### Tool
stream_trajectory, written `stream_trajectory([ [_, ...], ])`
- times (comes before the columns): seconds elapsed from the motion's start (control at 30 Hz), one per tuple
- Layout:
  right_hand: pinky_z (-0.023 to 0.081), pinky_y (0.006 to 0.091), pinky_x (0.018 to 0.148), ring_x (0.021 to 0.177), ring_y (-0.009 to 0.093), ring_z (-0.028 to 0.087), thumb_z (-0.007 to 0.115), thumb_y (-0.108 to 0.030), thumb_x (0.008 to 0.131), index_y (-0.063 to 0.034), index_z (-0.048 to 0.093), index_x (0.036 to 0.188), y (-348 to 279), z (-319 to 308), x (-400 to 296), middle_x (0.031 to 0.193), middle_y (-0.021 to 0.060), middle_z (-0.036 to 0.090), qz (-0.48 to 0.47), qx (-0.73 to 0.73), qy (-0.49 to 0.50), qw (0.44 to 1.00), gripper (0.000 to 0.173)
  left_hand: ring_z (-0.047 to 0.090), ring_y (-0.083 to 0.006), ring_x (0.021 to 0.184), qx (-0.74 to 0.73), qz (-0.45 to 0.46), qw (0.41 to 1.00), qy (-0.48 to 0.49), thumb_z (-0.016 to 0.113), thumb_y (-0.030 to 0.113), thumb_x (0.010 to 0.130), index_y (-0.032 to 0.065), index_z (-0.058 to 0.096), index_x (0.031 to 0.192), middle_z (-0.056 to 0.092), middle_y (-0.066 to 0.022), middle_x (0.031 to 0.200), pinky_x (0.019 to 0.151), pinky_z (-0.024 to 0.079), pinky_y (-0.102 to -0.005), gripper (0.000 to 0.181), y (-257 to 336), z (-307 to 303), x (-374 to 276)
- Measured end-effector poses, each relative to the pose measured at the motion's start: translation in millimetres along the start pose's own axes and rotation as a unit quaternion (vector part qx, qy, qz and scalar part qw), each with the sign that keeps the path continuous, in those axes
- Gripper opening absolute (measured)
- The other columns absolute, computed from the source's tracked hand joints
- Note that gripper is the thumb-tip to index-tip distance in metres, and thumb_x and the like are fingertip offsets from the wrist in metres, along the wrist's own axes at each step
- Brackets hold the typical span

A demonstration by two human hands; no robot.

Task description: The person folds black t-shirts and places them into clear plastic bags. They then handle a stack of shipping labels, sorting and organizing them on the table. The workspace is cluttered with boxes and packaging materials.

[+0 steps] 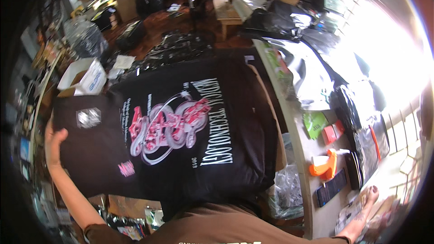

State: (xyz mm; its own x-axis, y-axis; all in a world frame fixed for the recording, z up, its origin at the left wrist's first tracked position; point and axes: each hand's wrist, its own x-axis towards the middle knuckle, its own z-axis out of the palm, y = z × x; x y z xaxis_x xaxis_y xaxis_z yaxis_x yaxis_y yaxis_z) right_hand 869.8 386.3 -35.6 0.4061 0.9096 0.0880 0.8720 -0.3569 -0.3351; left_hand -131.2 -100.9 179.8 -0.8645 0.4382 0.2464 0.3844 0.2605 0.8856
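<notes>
A black printed T-shirt is spread in front of me, with a pink and white graphic and lettering. My left hand grips the shirt's left edge, the thumb on top and the other fingers partly hidden behind the cloth. My right hand is at the lower right over papers, its fingers bunched and small in view; whether it holds anything I cannot tell. Near it on the ledge lie a smartphone and an orange tagging gun.
A grey ledge runs along the right, bearing a red box, a green packet and plastic-wrapped stacks. An open white carton stands behind the shirt at left. Clear plastic bags lie beside the ledge.
</notes>
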Motion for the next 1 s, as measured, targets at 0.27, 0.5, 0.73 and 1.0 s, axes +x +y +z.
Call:
stream_trajectory([
  [0.27, 0.050, 0.0329, 0.072, 0.084, 0.018, 0.062, 0.062, -0.029, 0.080, -0.0005, 0.064, 0.105, -53.7, -10.6, -1.6, 0.098, 0.0069, 0.065, -0.029, 0.023, 0.056, 0.998, 0.037, 0.033, -0.0331, 0.133, 0.405, 0.203, 0.871, 0.192, 0.062, 0.017, 0.087, -0.0033, 0.051, 0.124, 0.040, -0.0208, 0.140, 0.108, 0.026, -0.0393, 0.044, 8.9, 41.0, -37.5],
  [0.5, 0.050, 0.0324, 0.073, 0.086, 0.017, 0.061, 0.061, -0.029, 0.081, -0.0011, 0.063, 0.108, -186.6, -38.4, -41.4, 0.101, 0.0061, 0.064, -0.105, 0.156, 0.181, 0.965, 0.039, 0.023, -0.0387, 0.137, 0.399, 0.233, 0.859, -0.222, 0.069, 0.008, 0.069, 0.0065, 0.050, 0.086, 0.031, -0.0148, 0.145, 0.109, 0.018, -0.0612, 0.025, -73.6, 192.3, -74.9],
  [0.73, 0.050, 0.0318, 0.074, 0.089, 0.016, 0.060, 0.061, -0.029, 0.081, -0.0017, 0.061, 0.111, -395.7, -36.4, -122.5, 0.104, 0.0054, 0.062, -0.294, 0.433, -0.031, 0.851, 0.040, 0.024, -0.0357, 0.138, 0.415, 0.168, 0.870, -0.208, 0.062, 0.023, 0.081, 0.0114, 0.037, 0.140, 0.029, -0.0148, 0.148, 0.113, 0.013, -0.0515, 0.065, -91.8, 215.3, -73.0],
  [1.0, 0.037, 0.0432, 0.098, 0.116, 0.031, 0.052, 0.073, -0.029, 0.079, -0.0078, 0.064, 0.106, -640.1, 130.0, -390.4, 0.119, 0.0177, 0.058, -0.624, 0.305, -0.404, 0.595, 0.035, 0.043, -0.0217, 0.126, -0.261, 0.008, 0.965, -0.026, 0.044, 0.029, 0.098, -0.0041, 0.044, 0.131, 0.046, -0.0151, 0.136, 0.108, 0.027, -0.0330, 0.047, -79.2, 159.4, -73.2],
])
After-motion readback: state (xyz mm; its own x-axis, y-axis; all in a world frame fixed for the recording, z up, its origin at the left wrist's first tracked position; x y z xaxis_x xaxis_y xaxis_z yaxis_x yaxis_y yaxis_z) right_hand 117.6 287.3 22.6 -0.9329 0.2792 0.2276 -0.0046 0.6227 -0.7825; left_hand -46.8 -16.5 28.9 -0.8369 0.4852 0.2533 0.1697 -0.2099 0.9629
